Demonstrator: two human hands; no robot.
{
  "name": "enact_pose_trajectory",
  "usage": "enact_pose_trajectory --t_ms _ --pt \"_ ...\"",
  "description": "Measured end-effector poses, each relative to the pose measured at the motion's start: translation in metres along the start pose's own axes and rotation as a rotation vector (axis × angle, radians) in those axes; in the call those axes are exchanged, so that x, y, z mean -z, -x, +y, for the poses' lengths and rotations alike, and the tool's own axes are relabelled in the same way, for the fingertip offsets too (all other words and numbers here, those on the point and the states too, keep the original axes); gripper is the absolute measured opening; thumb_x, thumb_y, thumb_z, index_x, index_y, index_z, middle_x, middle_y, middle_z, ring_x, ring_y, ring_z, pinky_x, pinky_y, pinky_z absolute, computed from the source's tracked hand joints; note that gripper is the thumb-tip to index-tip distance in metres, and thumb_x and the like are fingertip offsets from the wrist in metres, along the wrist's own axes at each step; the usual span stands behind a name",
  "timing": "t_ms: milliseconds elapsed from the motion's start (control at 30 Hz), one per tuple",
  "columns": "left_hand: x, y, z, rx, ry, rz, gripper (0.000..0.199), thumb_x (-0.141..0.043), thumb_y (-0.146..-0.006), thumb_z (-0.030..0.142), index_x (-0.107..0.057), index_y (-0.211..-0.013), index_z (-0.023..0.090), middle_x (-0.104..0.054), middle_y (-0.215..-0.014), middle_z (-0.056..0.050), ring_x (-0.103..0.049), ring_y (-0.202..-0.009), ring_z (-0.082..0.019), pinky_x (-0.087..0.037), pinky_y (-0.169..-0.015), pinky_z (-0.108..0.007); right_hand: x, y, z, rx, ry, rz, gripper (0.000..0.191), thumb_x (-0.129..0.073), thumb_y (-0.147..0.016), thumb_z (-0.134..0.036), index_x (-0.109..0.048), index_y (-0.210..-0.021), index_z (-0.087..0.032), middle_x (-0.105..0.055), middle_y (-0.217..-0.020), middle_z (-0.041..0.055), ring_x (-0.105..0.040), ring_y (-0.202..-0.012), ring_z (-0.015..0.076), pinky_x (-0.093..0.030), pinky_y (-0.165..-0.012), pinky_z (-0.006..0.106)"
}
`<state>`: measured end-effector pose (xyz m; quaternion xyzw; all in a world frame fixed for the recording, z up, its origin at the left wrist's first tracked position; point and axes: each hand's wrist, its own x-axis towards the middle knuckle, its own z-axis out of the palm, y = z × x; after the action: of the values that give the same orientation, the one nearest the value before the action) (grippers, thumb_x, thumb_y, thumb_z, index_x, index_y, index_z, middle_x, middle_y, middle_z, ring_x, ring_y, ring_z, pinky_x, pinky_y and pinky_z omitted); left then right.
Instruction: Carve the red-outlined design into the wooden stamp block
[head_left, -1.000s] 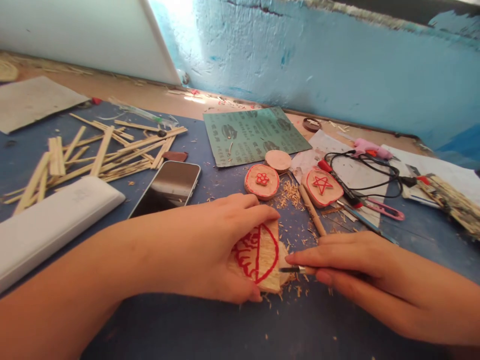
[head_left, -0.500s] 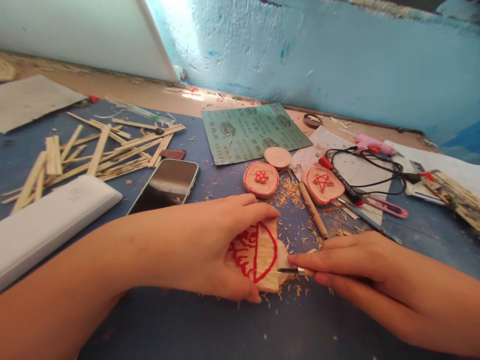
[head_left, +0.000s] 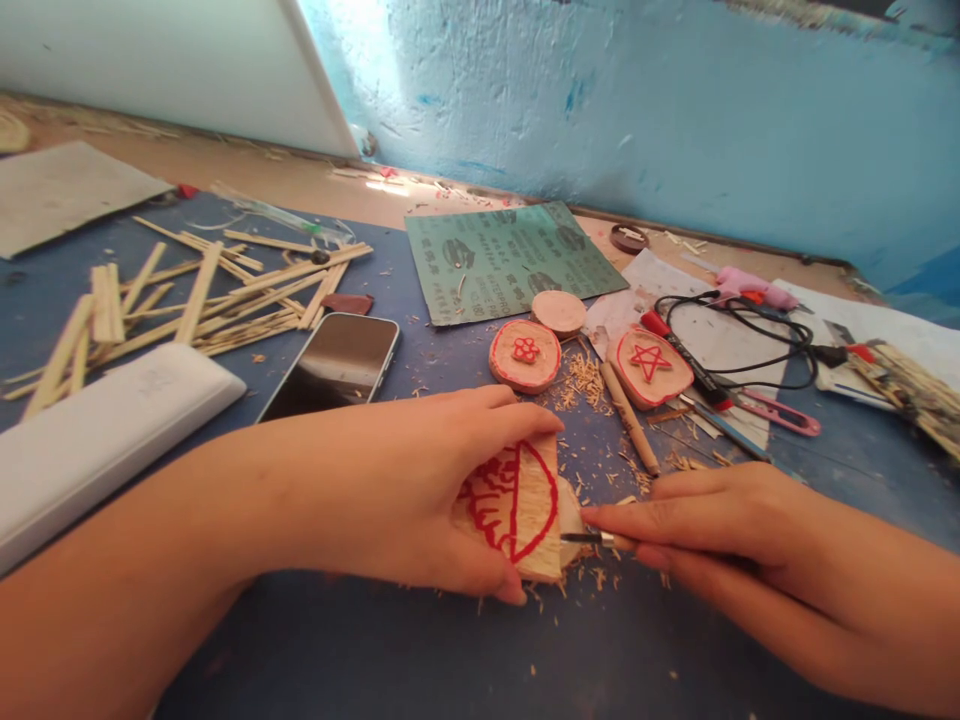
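Observation:
My left hand (head_left: 457, 490) grips a flat wooden block (head_left: 544, 490) between thumb and fingers. A red circle with a straight line across it and wavy marks in its left half is drawn on the block. Under the block's right side a pale piece of wood (head_left: 571, 515) sticks out. Closed around a wood-carving chisel (head_left: 589, 539), my right hand (head_left: 720, 540) has its index finger stretched along the tool. The blade points left at the block's right edge; whether it touches is hard to tell. Wood shavings (head_left: 600, 580) lie around the block.
Beyond my hands lie wooden discs with a red flower (head_left: 525, 352) and a red star (head_left: 651, 365), a plain disc (head_left: 558, 313), a wooden-handled tool (head_left: 628, 420) and green sandpaper (head_left: 510, 262). A phone (head_left: 337, 362), white case (head_left: 112, 440) and sticks (head_left: 232, 300) are leftward; cables (head_left: 742, 330) rightward.
The view has shifted slightly. Both hands keep their grips, and the chisel stays at the block's right edge with almost no visible movement.

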<state>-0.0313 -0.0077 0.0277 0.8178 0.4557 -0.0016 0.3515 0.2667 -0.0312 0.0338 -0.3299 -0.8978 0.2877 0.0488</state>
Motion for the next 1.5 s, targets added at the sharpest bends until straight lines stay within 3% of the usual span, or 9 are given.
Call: enact_pose_trajectory --t_ms 133,433,600,867,1133,1267,1400,1500 --pt "0.004 -0.001 -0.001 -0.029 0.033 -0.083 0.102 -0.088 -0.071 0.066 -0.053 -0.160 0.033 -0.063 -0.155 -0.007 -0.071 -0.127 -0.032 -0.060 -0.104 -0.037 0.001 -0.002 0.000 -0.002 -0.021 -0.011 0.041 -0.054 -0.107 -0.028 -0.074 -0.142 -0.036 -0.083 -0.125 0.0032 -0.083 -0.097 0.0218 -0.064 -0.065 0.027" --pt "0.005 -0.002 -0.002 -0.080 0.066 -0.102 0.085 -0.085 -0.080 0.062 -0.055 -0.153 0.032 -0.064 -0.152 -0.007 -0.070 -0.127 -0.031 -0.058 -0.102 -0.036 -0.003 -0.002 -0.002 -0.015 -0.035 0.005 0.036 -0.057 -0.107 -0.033 -0.077 -0.137 -0.038 -0.085 -0.118 0.0011 -0.082 -0.093 0.0204 -0.061 -0.064 0.026" --pt "0.004 0.000 0.000 -0.081 0.074 -0.112 0.078 -0.085 -0.083 0.058 -0.055 -0.149 0.030 -0.065 -0.150 -0.007 -0.070 -0.125 -0.028 -0.057 -0.099 -0.035 -0.004 0.002 -0.003 -0.009 0.006 -0.047 0.046 -0.053 -0.106 -0.020 -0.070 -0.145 -0.038 -0.084 -0.108 -0.0003 -0.080 -0.084 0.0159 -0.060 -0.067 0.025" --pt "0.006 -0.001 0.002 -0.080 0.063 -0.141 0.081 -0.082 -0.085 0.058 -0.052 -0.152 0.027 -0.065 -0.150 -0.009 -0.067 -0.129 -0.029 -0.056 -0.103 -0.037 -0.004 0.003 -0.008 -0.081 -0.054 -0.019 0.035 -0.058 -0.107 -0.032 -0.077 -0.136 -0.035 -0.085 -0.113 0.0003 -0.081 -0.089 0.0185 -0.060 -0.064 0.023" --pt "0.003 0.001 0.000 -0.106 0.073 -0.112 0.076 -0.083 -0.085 0.057 -0.054 -0.149 0.029 -0.066 -0.148 -0.008 -0.069 -0.126 -0.029 -0.058 -0.099 -0.036 -0.009 0.007 0.000 0.099 0.142 -0.010 0.055 -0.044 -0.104 -0.008 -0.065 -0.150 -0.032 -0.077 -0.095 0.0029 -0.068 -0.068 0.0147 -0.050 -0.060 0.027" --pt "0.004 0.002 0.001 -0.094 0.055 -0.127 0.078 -0.083 -0.084 0.058 -0.053 -0.150 0.028 -0.063 -0.152 -0.009 -0.068 -0.131 -0.030 -0.056 -0.106 -0.037 -0.011 0.009 0.001 0.175 0.268 0.010 0.063 -0.045 -0.099 -0.003 -0.060 -0.154 -0.029 -0.075 -0.094 0.0030 -0.066 -0.070 0.0167 -0.044 -0.058 0.030" --pt "0.003 0.003 0.003 -0.097 0.066 -0.092 0.081 -0.085 -0.083 0.056 -0.054 -0.152 0.028 -0.064 -0.152 -0.008 -0.069 -0.130 -0.029 -0.058 -0.105 -0.037 -0.010 0.005 -0.005 0.158 0.227 0.070 0.053 -0.044 -0.101 -0.005 -0.069 -0.142 -0.027 -0.078 -0.092 0.0030 -0.070 -0.068 0.0163 -0.047 -0.056 0.029" --pt "0.002 0.003 0.003 -0.070 0.062 -0.067 0.086 -0.087 -0.080 0.056 -0.054 -0.154 0.030 -0.067 -0.150 -0.007 -0.070 -0.130 -0.030 -0.058 -0.104 -0.037 -0.008 0.003 -0.008 0.043 0.090 0.021 0.040 -0.050 -0.106 -0.019 -0.073 -0.137 -0.030 -0.084 -0.109 0.0024 -0.079 -0.079 0.0167 -0.056 -0.059 0.024"
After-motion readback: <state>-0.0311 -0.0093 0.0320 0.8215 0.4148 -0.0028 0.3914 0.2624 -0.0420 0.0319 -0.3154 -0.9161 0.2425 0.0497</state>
